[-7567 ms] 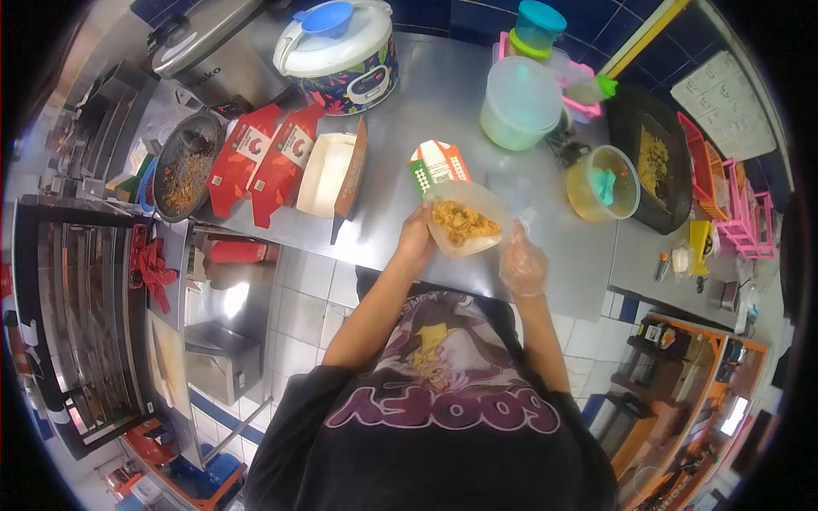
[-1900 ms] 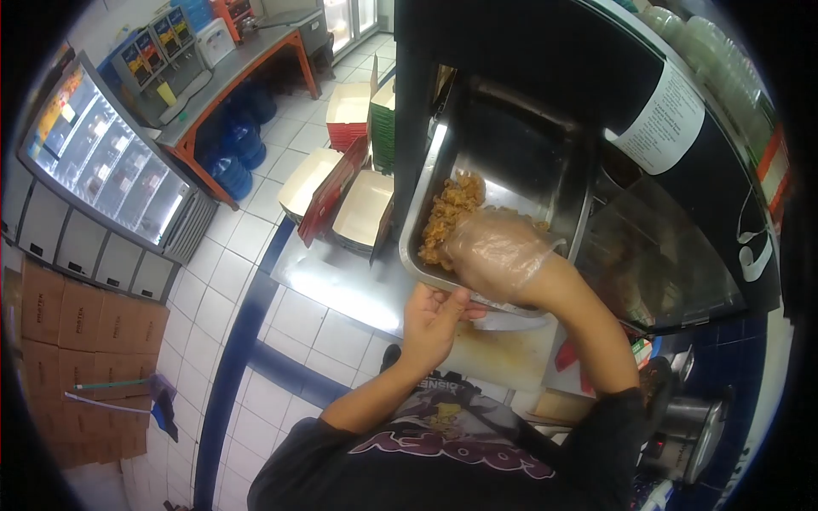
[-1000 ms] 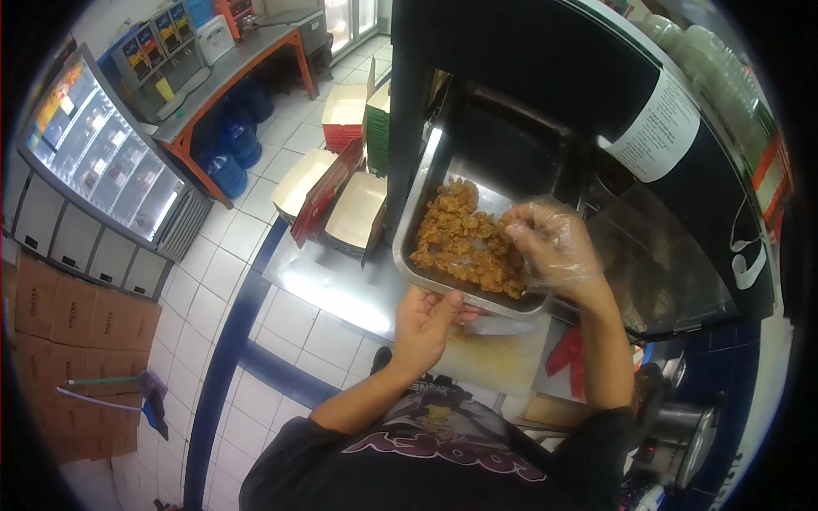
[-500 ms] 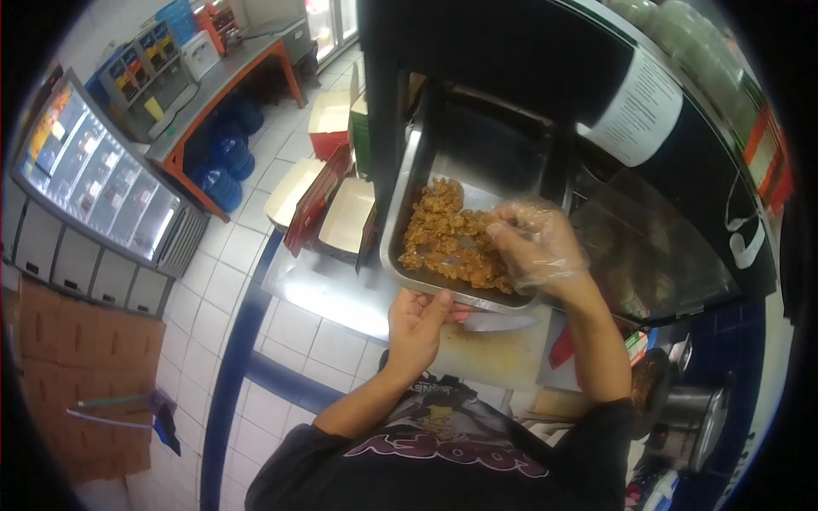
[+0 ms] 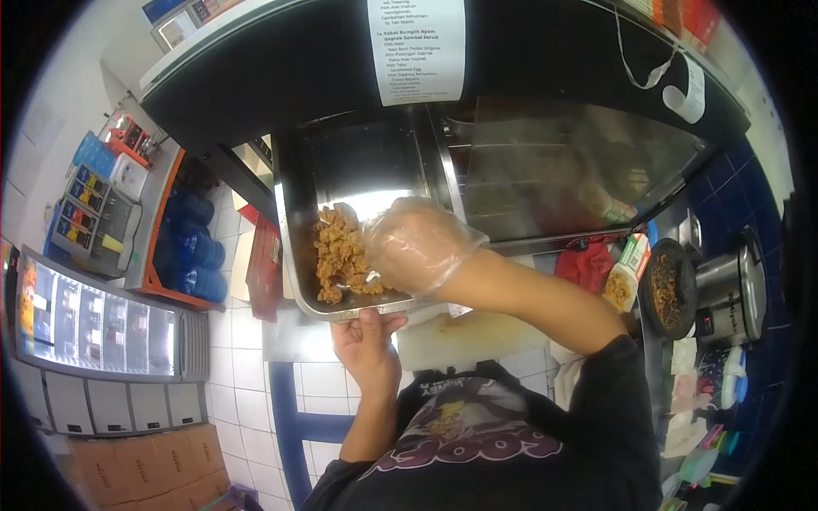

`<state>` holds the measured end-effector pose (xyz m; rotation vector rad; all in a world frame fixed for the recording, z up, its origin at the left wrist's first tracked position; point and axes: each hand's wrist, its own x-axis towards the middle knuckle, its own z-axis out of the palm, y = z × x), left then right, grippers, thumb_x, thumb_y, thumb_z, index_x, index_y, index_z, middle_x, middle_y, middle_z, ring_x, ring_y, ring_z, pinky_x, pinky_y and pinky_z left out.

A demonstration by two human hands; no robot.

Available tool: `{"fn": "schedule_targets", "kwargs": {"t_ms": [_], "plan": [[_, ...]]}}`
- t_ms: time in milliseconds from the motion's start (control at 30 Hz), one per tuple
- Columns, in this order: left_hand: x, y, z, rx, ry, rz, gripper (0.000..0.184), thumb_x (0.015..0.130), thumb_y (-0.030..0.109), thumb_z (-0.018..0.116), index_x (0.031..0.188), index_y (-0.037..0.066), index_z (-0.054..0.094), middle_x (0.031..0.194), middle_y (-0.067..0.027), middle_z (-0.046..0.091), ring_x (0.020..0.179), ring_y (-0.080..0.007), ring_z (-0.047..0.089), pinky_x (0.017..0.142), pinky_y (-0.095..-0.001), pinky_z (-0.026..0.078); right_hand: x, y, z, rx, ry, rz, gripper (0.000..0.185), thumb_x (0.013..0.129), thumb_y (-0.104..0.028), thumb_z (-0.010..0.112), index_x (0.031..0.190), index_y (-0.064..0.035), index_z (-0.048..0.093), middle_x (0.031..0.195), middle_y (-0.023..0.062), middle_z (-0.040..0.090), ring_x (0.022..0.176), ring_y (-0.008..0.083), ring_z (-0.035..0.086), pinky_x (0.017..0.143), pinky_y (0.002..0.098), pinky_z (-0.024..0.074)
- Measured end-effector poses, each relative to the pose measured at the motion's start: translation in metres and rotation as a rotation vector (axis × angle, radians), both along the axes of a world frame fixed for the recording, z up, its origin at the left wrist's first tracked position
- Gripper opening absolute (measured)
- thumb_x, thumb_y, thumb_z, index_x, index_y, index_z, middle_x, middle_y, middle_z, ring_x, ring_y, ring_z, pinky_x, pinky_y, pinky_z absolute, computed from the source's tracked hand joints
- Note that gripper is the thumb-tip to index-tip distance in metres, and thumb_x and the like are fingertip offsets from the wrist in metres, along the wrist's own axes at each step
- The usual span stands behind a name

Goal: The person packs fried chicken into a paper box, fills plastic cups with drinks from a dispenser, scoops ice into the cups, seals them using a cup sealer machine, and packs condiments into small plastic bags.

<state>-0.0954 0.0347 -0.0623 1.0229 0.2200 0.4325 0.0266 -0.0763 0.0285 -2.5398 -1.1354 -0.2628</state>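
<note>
A deep metal tray (image 5: 296, 285) reaches out of the black-framed cabinet, its near end lifted a little above the cutting board. My bare left hand (image 5: 368, 345) grips the near rim, thumb on top and fingers curled underneath. Golden-brown crispy fried chicken pieces (image 5: 335, 251) lie in the near left part of the tray. Over their right side is my right hand (image 5: 419, 243), in a clear plastic glove. Its back faces me, and the curled fingers point down among the chicken, so their tips and anything between them are hidden.
Beneath the tray is a stained cutting board (image 5: 477, 341). To the right stand a stone mortar (image 5: 665, 289) of reddish-brown paste, a steel cooker (image 5: 724, 289), a food-filled carton (image 5: 626, 277) and a red cloth (image 5: 586, 266). Red cartons (image 5: 264, 268) stand left; the cabinet's glass panel (image 5: 588, 170) is right.
My view has turned, so tray and cabinet appear further left and straighter. My right hand has come lower over the chicken, its back now covering the fingers. My left hand keeps the rim.
</note>
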Motion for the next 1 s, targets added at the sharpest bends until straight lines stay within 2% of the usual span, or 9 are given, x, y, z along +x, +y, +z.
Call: {"fn": "schedule_targets", "kwargs": {"t_ms": [200,333,467,567,733,833,900,933,1000], "plan": [[0.000,-0.003,0.001,0.089,-0.010,0.057,0.042,0.100,0.032,0.063,0.123,-0.001,0.051,0.099,-0.0072,0.063,0.080,-0.0140,0.066,0.066,-0.0247,0.056,-0.004,-0.007,-0.006,0.163,-0.184,0.091,0.013,0.071,-0.012,0.068,0.079,-0.0016,0.071,0.075,0.0152,0.070,0.074,0.0300,0.069,0.069,0.0436,0.0552],[-0.003,0.008,-0.009,0.052,-0.092,0.068,0.034,0.098,0.016,0.066,0.122,-0.002,0.048,0.101,-0.0127,0.066,0.079,-0.0179,0.069,0.066,-0.0281,0.060,-0.009,-0.001,0.005,0.236,-0.060,0.050,0.014,0.073,-0.015,0.070,0.079,-0.0024,0.071,0.073,0.0124,0.069,0.069,0.0308,0.067,0.065,0.0425,0.0542],[0.020,0.029,-0.034,0.413,-0.160,0.248,0.037,0.100,0.023,0.065,0.124,-0.002,0.052,0.109,-0.0128,0.066,0.080,-0.0144,0.063,0.063,-0.0253,0.053,-0.026,-0.026,0.017,0.492,-0.274,0.033,0.019,0.068,-0.019,0.073,0.078,-0.0032,0.074,0.076,0.0158,0.071,0.074,0.0345,0.071,0.070,0.0417,0.0578],[0.030,0.010,0.017,0.200,-0.191,0.208,0.039,0.103,0.027,0.058,0.127,-0.004,0.053,0.119,-0.0143,0.064,0.087,-0.0148,0.061,0.068,-0.0237,0.048,-0.044,-0.084,0.006,0.518,-0.425,0.093,0.011,0.082,-0.015,0.066,0.085,-0.0052,0.072,0.092,0.0080,0.072,0.086,0.0272,0.069,0.081,0.0397,0.0560],[0.037,-0.004,0.040,0.254,-0.157,0.221,0.045,0.102,0.033,0.059,0.126,-0.004,0.051,0.122,-0.0192,0.062,0.114,-0.0268,0.062,0.103,-0.0383,0.054,-0.084,-0.237,-0.130,0.806,0.105,-0.356,0.018,0.092,-0.016,0.067,0.106,-0.0065,0.074,0.097,0.0130,0.072,0.089,0.0304,0.069,0.079,0.0393,0.0552],[0.049,0.010,0.022,0.349,-0.111,0.159,0.061,0.099,0.047,0.061,0.139,0.002,0.050,0.137,-0.0134,0.055,0.115,-0.0183,0.057,0.092,-0.0301,0.048,-0.128,-0.364,-0.222,0.239,0.060,-0.875,0.016,0.082,0.000,0.061,0.092,-0.0027,0.073,0.093,0.0155,0.072,0.088,0.0327,0.069,0.079,0.0401,0.0547],[0.046,-0.012,0.027,0.347,-0.069,0.200,0.064,0.098,0.048,0.061,0.140,0.002,0.049,0.140,-0.0139,0.053,0.123,-0.0222,0.054,0.103,-0.0366,0.044,-0.149,-0.432,-0.281,0.458,0.258,-1.225,0.013,0.081,-0.006,0.064,0.092,-0.0043,0.073,0.097,0.0191,0.071,0.092,0.0369,0.067,0.082,0.0431,0.0538],[0.045,-0.032,0.034,0.383,-0.078,0.269,0.064,0.098,0.049,0.061,0.138,0.000,0.050,0.139,-0.0143,0.053,0.126,-0.0235,0.052,0.107,-0.0383,0.042,-0.156,-0.457,-0.280,0.168,0.166,-1.275,0.014,0.081,-0.007,0.065,0.093,-0.0046,0.072,0.098,0.0201,0.070,0.093,0.0378,0.067,0.083,0.0440,0.0533],[0.047,-0.038,0.033,0.421,-0.093,0.337,0.063,0.099,0.046,0.060,0.135,-0.005,0.050,0.138,-0.0166,0.053,0.128,-0.0252,0.051,0.111,-0.0386,0.041,-0.156,-0.505,-0.319,0.122,0.217,-1.221,0.015,0.082,-0.008,0.066,0.095,-0.0046,0.072,0.099,0.0207,0.070,0.094,0.0380,0.066,0.084,0.0439,0.0529]]}}
